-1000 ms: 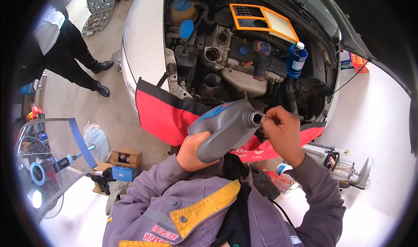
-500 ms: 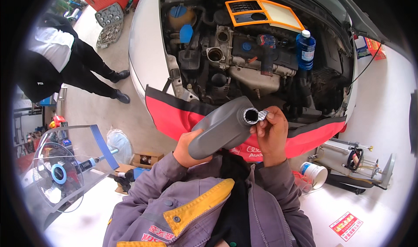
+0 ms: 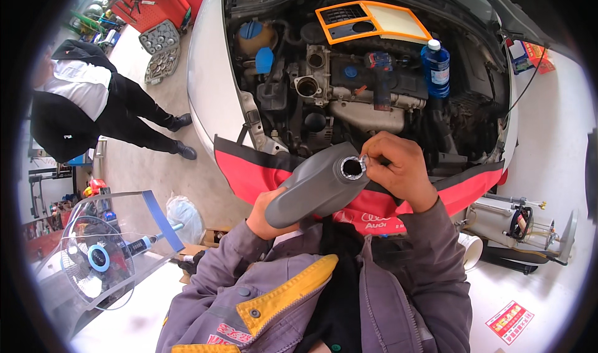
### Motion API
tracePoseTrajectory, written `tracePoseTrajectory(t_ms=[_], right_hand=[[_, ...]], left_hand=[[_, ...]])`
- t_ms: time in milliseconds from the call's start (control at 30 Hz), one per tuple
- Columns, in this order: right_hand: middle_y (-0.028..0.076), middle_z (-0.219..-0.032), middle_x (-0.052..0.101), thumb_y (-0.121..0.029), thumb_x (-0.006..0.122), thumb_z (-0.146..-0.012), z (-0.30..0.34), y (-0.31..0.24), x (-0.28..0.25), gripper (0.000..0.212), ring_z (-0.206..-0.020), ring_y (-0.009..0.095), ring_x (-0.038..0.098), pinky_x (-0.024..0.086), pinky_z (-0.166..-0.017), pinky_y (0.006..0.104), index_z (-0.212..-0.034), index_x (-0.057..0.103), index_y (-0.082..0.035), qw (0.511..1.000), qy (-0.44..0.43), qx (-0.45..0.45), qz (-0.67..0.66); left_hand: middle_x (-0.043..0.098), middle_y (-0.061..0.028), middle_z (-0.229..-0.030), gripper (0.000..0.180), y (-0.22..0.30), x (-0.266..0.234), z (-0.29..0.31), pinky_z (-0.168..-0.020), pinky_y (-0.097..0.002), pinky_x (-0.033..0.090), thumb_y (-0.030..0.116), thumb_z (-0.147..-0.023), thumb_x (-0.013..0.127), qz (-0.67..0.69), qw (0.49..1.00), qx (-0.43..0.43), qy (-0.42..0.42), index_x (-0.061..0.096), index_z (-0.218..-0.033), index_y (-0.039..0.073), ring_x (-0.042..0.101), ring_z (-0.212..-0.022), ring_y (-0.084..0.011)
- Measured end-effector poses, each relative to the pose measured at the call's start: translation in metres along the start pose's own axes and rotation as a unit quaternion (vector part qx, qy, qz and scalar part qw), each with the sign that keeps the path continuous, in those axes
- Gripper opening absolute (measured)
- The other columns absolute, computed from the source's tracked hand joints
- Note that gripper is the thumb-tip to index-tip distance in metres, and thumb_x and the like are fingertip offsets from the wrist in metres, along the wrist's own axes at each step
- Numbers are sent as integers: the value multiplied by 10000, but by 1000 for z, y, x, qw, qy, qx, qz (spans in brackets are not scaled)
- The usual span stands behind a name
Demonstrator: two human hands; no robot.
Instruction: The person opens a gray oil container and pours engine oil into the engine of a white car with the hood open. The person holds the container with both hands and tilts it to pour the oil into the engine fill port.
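Note:
My left hand (image 3: 260, 217) is wrapped round the lower end of a grey plastic bottle (image 3: 311, 188), of the kind motor oil comes in. The bottle lies tilted in front of my chest, its uncapped mouth up and to the right. Silvery foil rings the dark opening. At the right edge of that mouth, my right hand (image 3: 402, 166) pinches the foil seal (image 3: 364, 162) between thumb and forefinger; most of the piece is hidden by the fingers. Beyond both hands is a car's open engine bay with its engine (image 3: 349, 82).
A red fender cover (image 3: 249, 169) hangs over the car's front edge. On the engine lie a cordless drill (image 3: 381, 82), a blue fluid bottle (image 3: 435, 73) and an orange-framed filter (image 3: 398, 22). A fan (image 3: 98, 259) stands at left; a person (image 3: 93, 98) is beyond it.
My right hand has drawn in against the bottle's mouth and turned, with knuckles now upward; less of the foil shows. The left hand keeps its hold on the bottle. The view has shifted slightly.

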State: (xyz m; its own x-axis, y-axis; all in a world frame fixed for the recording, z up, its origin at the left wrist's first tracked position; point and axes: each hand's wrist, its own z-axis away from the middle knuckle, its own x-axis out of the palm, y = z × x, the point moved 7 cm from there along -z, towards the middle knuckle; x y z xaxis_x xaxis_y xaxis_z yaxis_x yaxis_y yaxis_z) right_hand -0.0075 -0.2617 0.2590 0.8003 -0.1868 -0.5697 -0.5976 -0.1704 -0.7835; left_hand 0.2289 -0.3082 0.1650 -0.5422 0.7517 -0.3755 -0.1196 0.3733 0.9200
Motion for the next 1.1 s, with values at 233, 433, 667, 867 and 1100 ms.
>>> tracePoseTrajectory(t_ms=[233, 433, 667, 867, 1100], right_hand=[[91, -824, 615, 18, 648, -730, -14, -8, 0, 127, -632, 218, 603, 476, -563, 308, -828, 574, -15, 993, -51, -74, 77], [135, -905, 623, 54, 520, -829, 22, 52, 36, 55, -586, 105, 540, 541, -531, 293, -837, 526, 0, 834, 107, 225, -493], [139, -925, 613, 37, 516, -826, 5, 57, 32, 51, -527, 76, 483, 542, -501, 276, -853, 507, -5, 844, 16, 256, -470], [109, -958, 628, 88, 579, -853, 31, 30, 25, 112, -675, 137, 627, 527, -607, 274, -857, 506, 3, 916, 161, 145, -338], [105, -865, 651, 79, 635, -775, 52, -9, 37, 146, -590, 166, 564, 458, -535, 268, -827, 532, -10, 953, 300, 24, -23]], left_hand=[[701, -119, -918, 448, 4, -4, -9, -743, -350, 558, 54, -600, 718, 14, 1000, 3, -21, 698, -1048, 40, 703, -826, -295], [687, -106, -975, 401, -17, 0, 4, -720, -360, 561, 127, -665, 781, -14, 999, -32, -14, 684, -1050, 71, 705, -833, -294], [690, -119, -917, 384, -18, 2, 1, -707, -359, 554, 132, -674, 789, -66, 997, 12, -30, 671, -1030, 48, 701, -819, -325], [684, -118, -886, 375, -7, 1, -1, -681, -361, 549, 124, -649, 786, -28, 999, -7, 28, 674, -998, 44, 695, -785, -318], [660, -123, -810, 347, -11, -1, 9, -650, -368, 542, 142, -639, 799, -20, 999, -6, 25, 648, -934, 39, 682, -730, -335]])
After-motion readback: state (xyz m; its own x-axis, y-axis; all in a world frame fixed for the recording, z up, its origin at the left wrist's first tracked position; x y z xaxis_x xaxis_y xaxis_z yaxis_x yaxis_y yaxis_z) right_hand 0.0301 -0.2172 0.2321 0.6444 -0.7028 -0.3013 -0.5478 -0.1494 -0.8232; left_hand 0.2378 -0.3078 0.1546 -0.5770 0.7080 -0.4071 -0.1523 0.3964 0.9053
